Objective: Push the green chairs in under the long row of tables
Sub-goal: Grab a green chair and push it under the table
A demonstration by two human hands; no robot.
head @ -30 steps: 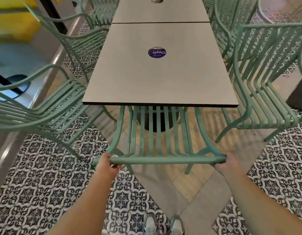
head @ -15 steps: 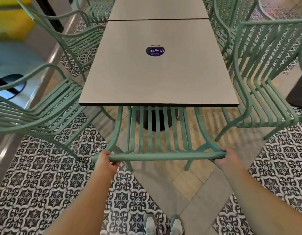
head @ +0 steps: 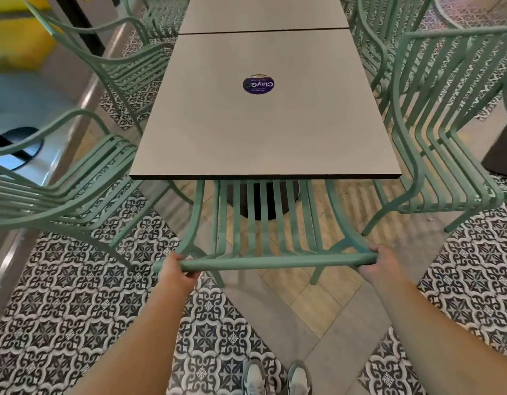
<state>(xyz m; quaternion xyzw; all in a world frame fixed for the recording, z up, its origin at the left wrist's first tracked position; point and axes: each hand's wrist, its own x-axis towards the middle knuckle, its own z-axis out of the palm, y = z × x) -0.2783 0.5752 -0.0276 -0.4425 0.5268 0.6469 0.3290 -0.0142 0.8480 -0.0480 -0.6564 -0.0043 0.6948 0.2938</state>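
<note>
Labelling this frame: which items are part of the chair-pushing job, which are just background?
Job: end chair, gripped at its top rail by left hand and right hand; near table; side chairs.
Background: purple sticker, patterned floor tiles.

Green chair (head: pixel 263 223): slatted metal tube, matt painted finish, smooth top rail gripped at both ends. Beyond the grip, table top (head: pixel 263 115): smooth matt grey laminate with dark edge and glossy round sticker (head: pixel 258 85). Below the grip, floor (head: pixel 75 295): patterned tile.
</note>
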